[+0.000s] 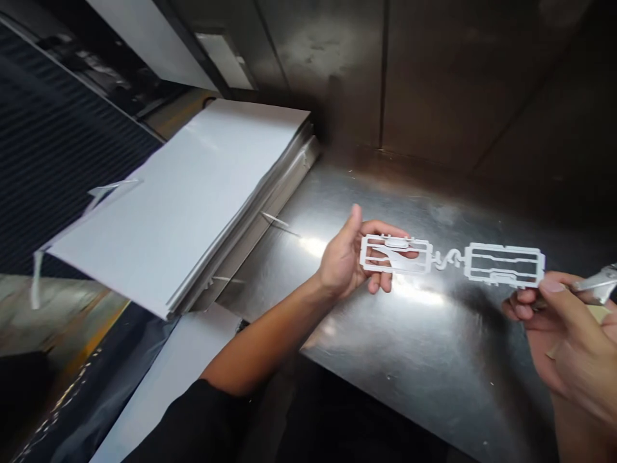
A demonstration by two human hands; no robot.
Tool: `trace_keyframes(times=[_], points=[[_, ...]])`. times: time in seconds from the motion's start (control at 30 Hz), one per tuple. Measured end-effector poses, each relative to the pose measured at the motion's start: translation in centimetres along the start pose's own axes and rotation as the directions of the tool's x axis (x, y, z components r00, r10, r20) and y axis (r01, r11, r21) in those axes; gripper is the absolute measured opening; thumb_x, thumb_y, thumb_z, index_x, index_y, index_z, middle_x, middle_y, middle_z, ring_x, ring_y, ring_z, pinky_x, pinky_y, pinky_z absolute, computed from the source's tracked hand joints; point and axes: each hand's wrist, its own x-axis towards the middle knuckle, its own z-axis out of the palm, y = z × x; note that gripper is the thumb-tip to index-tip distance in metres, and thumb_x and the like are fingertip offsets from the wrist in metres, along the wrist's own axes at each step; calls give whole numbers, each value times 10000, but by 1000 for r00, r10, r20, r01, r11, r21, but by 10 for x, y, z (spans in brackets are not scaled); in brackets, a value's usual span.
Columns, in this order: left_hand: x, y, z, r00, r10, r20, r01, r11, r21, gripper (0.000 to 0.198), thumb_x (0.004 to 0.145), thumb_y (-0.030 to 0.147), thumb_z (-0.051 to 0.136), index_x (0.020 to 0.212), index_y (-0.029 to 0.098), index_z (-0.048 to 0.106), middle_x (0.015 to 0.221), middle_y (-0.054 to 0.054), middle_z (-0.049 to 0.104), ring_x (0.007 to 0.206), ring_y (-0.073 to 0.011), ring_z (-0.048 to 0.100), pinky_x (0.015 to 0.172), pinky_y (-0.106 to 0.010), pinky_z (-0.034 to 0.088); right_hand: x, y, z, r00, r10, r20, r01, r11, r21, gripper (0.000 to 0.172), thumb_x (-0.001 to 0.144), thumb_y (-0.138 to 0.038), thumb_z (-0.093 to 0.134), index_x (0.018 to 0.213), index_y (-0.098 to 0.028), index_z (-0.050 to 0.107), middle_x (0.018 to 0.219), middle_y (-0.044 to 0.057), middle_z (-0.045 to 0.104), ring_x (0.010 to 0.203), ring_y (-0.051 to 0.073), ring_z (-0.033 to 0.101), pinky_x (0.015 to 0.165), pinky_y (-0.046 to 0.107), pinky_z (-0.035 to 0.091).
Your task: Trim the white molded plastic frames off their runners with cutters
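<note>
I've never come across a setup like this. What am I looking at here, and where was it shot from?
No machine here: these are a person's own bare hands, seen by a camera worn on the head, looking forward and down. The left hand has its fingers behind one end of a white plastic piece, two openwork frames joined by a curvy link. The right hand pinches the other end; a metallic object beside it is too cut off to identify. Below is a shiny metal surface, with a stack of white sheets toward the left.
</note>
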Motion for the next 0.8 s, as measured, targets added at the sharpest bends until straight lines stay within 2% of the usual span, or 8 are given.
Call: trace_keyframes(times=[0.1,0.17,0.37,0.5,0.6,0.7,0.8], points=[[1,-4,-3,996,32,85,-28,998,-55,624,1146,686,581,1123,99,793,1014,-191,860,500,-216,744,358,-230,497,6,4,-1,997,66,46,-66,998,18,338,672,-301,1062,822,-185,783,758,85,591,755,259,590,526,297,548],[2,-6,-4,994,44,100,-36,996,-82,531,1126,608,651,1118,95,788,1007,-185,860,496,-211,740,361,-227,499,8,6,-2,994,96,57,-98,995,33,346,661,-294,1070,804,-183,775,780,83,577,754,252,575,509,288,535],[3,-5,-1,999,-30,13,32,994,-101,507,1190,516,509,1102,87,766,956,-177,847,471,-180,710,369,-210,476,7,6,-1,994,104,40,-105,994,21,391,622,-288,1070,745,-176,716,811,70,552,746,243,571,512,301,538],[5,-6,-2,999,-35,2,35,995,-95,524,1192,532,513,1102,83,769,962,-182,843,475,-172,704,379,-214,479,7,5,1,995,100,28,-101,995,18,404,606,-282,1073,736,-178,705,801,65,542,735,250,579,510,317,539],[5,-7,-4,1000,-18,22,20,997,-69,538,1158,584,572,1128,90,783,985,-183,842,495,-174,707,392,-222,483,6,6,3,997,74,25,-74,997,13,368,639,-283,1057,767,-180,728,819,66,557,748,249,589,524,317,551],[3,-7,-5,999,27,29,-26,1000,-17,523,1072,614,719,1131,103,811,1005,-168,833,577,-179,734,419,-215,485,6,7,3,999,-33,9,33,999,-10,297,681,-246,1029,796,-185,761,782,75,592,757,255,610,550,303,561],[-2,-6,-5,998,69,-11,-68,994,81,405,957,485,921,1146,135,848,1151,-146,815,703,-133,719,496,-178,497,7,5,1,994,-111,-16,111,994,-7,304,722,-282,1063,871,-174,821,799,100,658,739,259,644,570,317,576]])
